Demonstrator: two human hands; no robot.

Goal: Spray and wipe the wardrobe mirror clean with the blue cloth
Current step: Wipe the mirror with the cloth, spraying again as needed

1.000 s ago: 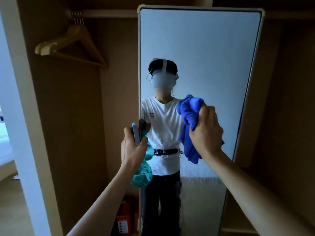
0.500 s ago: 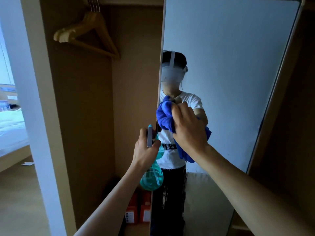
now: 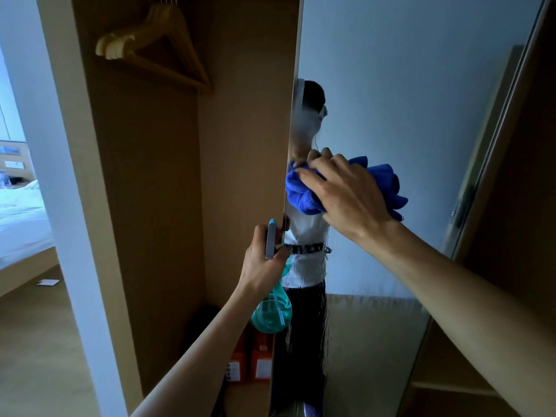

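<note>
The tall wardrobe mirror fills the right half of the head view, its left edge running down the middle. My right hand presses the bunched blue cloth flat against the glass near that left edge. My left hand grips a teal spray bottle by its grey trigger head, just below and left of the cloth, beside the mirror's edge. Streaks of liquid run down the glass under the cloth. A person's reflection shows in the mirror.
The open wardrobe compartment lies to the left, with wooden hangers on a rail above and orange boxes on its floor. A white door frame and a bed are at far left. Wooden shelving stands right.
My right hand swept the blue cloth leftward across the mirror to its left edge and flattened on it. My view shifted closer and left. The left hand kept the spray bottle.
</note>
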